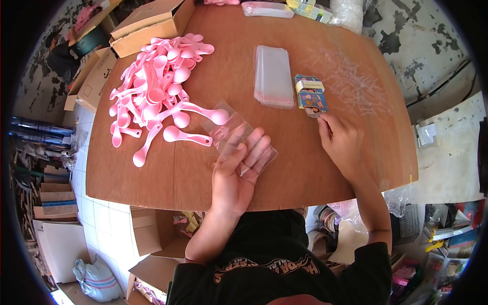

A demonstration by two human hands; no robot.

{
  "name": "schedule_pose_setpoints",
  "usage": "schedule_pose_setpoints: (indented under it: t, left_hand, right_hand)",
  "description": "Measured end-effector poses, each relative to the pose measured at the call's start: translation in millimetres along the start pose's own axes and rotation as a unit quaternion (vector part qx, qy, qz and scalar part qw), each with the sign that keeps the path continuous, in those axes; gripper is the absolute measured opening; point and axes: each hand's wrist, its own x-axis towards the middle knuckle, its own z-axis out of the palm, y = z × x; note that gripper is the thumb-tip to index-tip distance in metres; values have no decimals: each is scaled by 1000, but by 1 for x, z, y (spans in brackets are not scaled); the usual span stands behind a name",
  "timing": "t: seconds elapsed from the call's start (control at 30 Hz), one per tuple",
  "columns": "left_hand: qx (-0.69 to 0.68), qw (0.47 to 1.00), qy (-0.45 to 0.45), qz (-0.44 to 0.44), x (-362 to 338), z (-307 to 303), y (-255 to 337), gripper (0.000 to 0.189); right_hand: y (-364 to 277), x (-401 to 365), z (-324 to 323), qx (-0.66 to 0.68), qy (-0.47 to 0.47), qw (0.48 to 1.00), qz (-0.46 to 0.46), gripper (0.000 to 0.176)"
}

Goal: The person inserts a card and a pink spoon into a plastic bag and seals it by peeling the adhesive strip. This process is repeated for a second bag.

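Observation:
My left hand [236, 165], palm up, holds a clear plastic bag [223, 122] between the thumb and the fingers, which show through the film. The bag's far end reaches the edge of a heap of pink plastic measuring spoons [152, 86]. My right hand [341, 140] is closed at the near end of a small stack of colourful printed cards [311, 99], with its fingertips on the lowest card's edge. A pale band crosses the stack. Left of the cards lies a pile of clear plastic bags [273, 76].
Thin clear strips [356, 81] are scattered on the right of the wooden table [315, 168]. A cardboard box [152, 30] stands at the back left. More packets [267, 9] and a plastic-wrapped roll [346, 14] lie along the far edge. Open boxes [152, 231] sit below the near edge.

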Motion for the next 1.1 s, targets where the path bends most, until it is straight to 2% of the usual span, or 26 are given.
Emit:
schedule_pose_setpoints:
  t: [0.17,0.3,0.47,0.57,0.67,0.73,0.77,0.87,0.93,0.97,1.03,1.07,1.1]
  left_hand:
    - [-24,1000,-14,11,3,-4,0,41]
    - [-25,1000,-7,-13,1,-4,-2,40]
    - [-4,1000,-5,6,0,-4,-1,43]
    - [-5,1000,-3,12,-1,-5,1,43]
    - [-9,1000,-4,11,0,-6,0,43]
    - [-13,1000,-12,6,1,-4,-1,42]
    - [-7,1000,-9,9,0,-3,-1,42]
    - [-7,1000,-8,11,1,-3,-3,41]
    - [-12,1000,-7,13,2,-4,-2,41]
    - [-10,1000,-8,16,1,-4,-1,41]
    - [-9,1000,-4,22,2,-5,0,41]
    - [-15,1000,4,22,2,-4,2,42]
    - [-21,1000,10,20,2,-3,2,44]
  right_hand:
    - [-4,0,-1,2,16,1000,-7,3]
    - [2,5,4,-10,8,1000,16,3]
    - [15,9,8,-14,-13,999,29,5]
    - [21,10,10,-12,29,999,32,5]
    - [15,7,3,-12,17,998,56,6]
    - [5,8,-3,-17,-42,994,96,7]
    - [4,9,-1,-18,-42,994,98,7]
    - [7,15,3,6,-34,996,77,11]
    - [7,19,-1,87,-90,982,142,16]
    - [8,19,-1,89,-93,982,139,16]
    - [14,12,-1,129,-30,982,137,20]
    - [13,9,-3,131,-33,981,136,20]
    - [11,5,-7,201,-23,958,201,20]
